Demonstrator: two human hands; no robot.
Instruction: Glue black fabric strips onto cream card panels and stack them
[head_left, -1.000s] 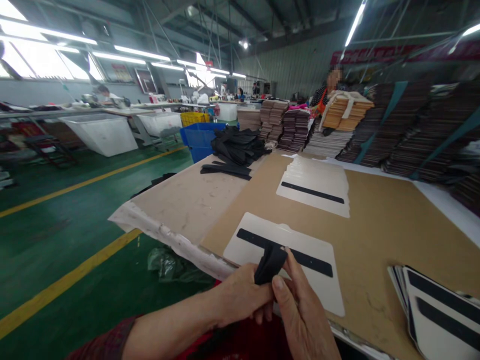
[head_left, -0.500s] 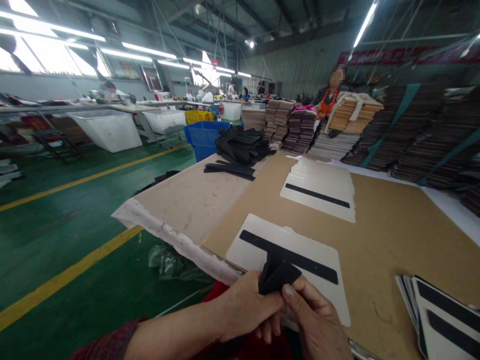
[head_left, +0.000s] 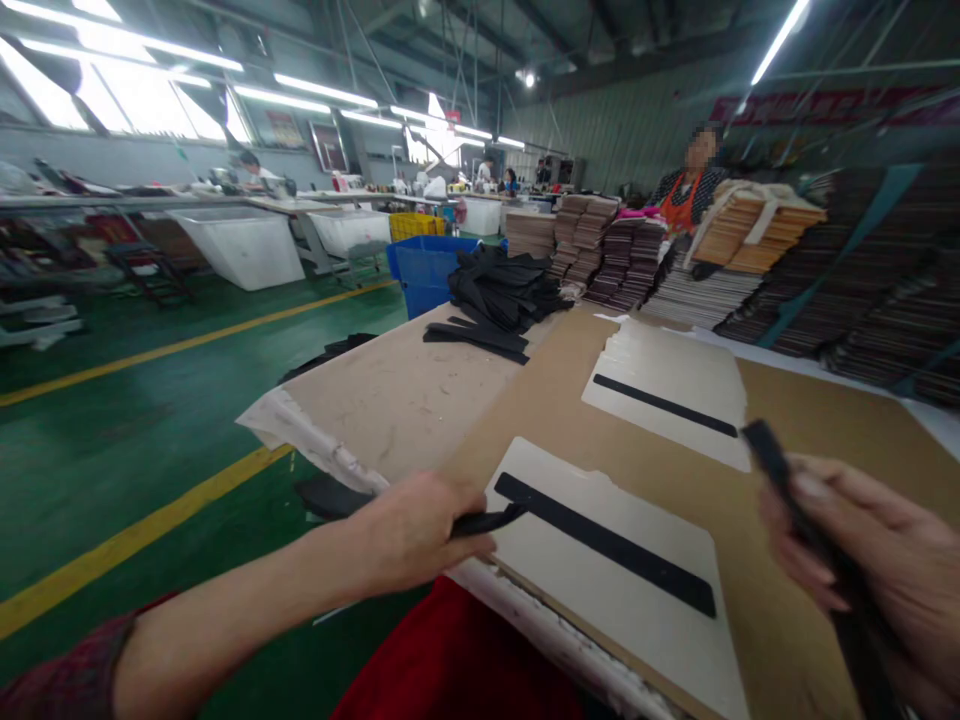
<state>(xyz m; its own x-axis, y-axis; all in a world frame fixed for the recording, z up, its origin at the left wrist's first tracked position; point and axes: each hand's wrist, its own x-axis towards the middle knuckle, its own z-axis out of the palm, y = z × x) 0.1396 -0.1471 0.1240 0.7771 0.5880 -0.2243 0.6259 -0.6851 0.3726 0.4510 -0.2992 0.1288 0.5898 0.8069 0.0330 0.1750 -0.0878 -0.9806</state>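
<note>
My left hand (head_left: 427, 530) is closed on black strips (head_left: 487, 520) at the table's near edge, beside the lower left of a pale panel. That near pale panel (head_left: 555, 570) lies on the brown board and bears a black strip (head_left: 604, 540) across it. At the right, my right hand (head_left: 862, 540), somewhat blurred, grips another black strip (head_left: 769, 450) whose end points up and away. Farther back lie overlapping pale panels (head_left: 675, 365) with a black strip (head_left: 664, 405) on the front one.
On the table (head_left: 375, 400), a heap of black strips (head_left: 510, 290) lies at the back left, near a blue bin (head_left: 431, 270). Tall stacks of material (head_left: 705, 290) line the back. A person in an orange apron (head_left: 681, 205) is behind them.
My hands have moved apart from the black piece between them, the left one leftward, the right one rightward and up, each with black material. The view has turned slightly left.
</note>
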